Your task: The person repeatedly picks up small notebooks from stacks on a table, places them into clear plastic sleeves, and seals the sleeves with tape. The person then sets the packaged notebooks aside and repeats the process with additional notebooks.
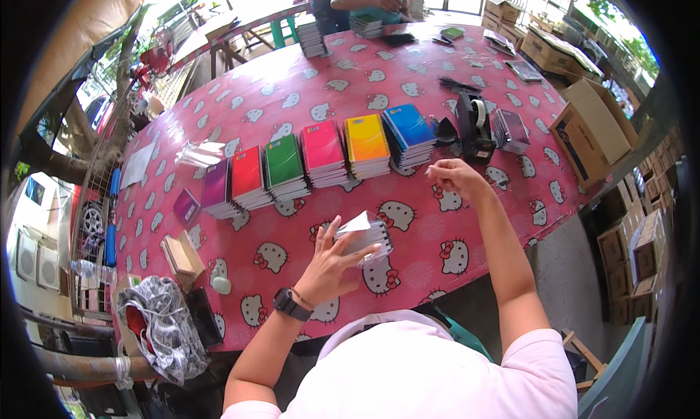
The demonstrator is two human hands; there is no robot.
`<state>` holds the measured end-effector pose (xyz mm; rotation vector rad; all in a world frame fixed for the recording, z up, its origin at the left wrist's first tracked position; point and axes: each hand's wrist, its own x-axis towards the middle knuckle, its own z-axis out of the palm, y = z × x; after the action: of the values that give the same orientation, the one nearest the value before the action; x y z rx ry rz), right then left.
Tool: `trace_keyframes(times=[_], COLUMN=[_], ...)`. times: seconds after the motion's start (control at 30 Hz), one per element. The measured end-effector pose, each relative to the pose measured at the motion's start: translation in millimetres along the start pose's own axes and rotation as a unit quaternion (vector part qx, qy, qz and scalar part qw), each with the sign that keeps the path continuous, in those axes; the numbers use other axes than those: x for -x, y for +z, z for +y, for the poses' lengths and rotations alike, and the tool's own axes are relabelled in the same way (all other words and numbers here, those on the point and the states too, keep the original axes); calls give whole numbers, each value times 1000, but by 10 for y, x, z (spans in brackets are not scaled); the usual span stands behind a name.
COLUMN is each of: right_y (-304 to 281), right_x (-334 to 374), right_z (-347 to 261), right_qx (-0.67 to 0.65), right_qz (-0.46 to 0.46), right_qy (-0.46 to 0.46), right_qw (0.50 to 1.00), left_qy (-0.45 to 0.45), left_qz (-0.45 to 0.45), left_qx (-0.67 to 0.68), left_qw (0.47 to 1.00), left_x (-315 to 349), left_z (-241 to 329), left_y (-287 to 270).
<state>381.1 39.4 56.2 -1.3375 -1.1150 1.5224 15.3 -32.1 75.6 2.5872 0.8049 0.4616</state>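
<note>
My left hand (329, 262) holds a small stack of spiral notebooks (378, 245) on the pink table, fingers spread over its near side. A white paper flap (355, 225) sticks up from the top. My right hand (456, 180) is raised to the right of the stack, thumb and fingertips pinched; a tiny pale bit shows there, too small to name. Beyond lies a row of notebook stacks: purple (216, 187), red (248, 172), green (284, 160), pink (323, 146), yellow (366, 138) and blue (410, 129). A black tape dispenser (475, 138) stands past my right hand.
Right of the dispenser sits another notebook stack (512, 131); an open carton (594, 127) is at the table's right edge. White strips (200, 155), a wooden holder (182, 257) and a patterned cloth bag (164, 324) lie left. Another person (368, 0) is at the far side.
</note>
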Motion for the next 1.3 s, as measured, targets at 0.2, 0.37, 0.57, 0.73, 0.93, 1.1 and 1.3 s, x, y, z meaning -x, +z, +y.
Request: trace_keyframes(times=[0.2, 0.37, 0.57, 0.73, 0.93, 1.1, 1.3], right_y=[1133, 1693, 1391, 1041, 1548, 1373, 1620], right_x=[358, 327, 447, 318, 201, 544, 952], right_z=[-581, -613, -598, -179, -92, -214, 124], right_qx=[181, 528, 692, 198, 80, 0, 401], right_qz=[-297, -146, -42, -102, -130, -18, 4], right_qy=[-16, -56, 6, -35, -250, -279, -412], right_qw=[937, 835, 720, 974, 956, 960, 818], left_qy=[6, 6, 33, -97, -234, -84, -84], left_qz=[-80, -73, 6, 230, 96, 191, 190], left_qx=[-52, -40, 1, 350, 539, 386, 322], left_qw=[995, 996, 999, 903, 803, 899, 924], left_x=[-99, -51, -7, -60, -272, -488, -220], left_z=[13, -47, -36, -200, -341, -243, -192], left_y=[-144, -105, -56, 107, 161, -15, -252])
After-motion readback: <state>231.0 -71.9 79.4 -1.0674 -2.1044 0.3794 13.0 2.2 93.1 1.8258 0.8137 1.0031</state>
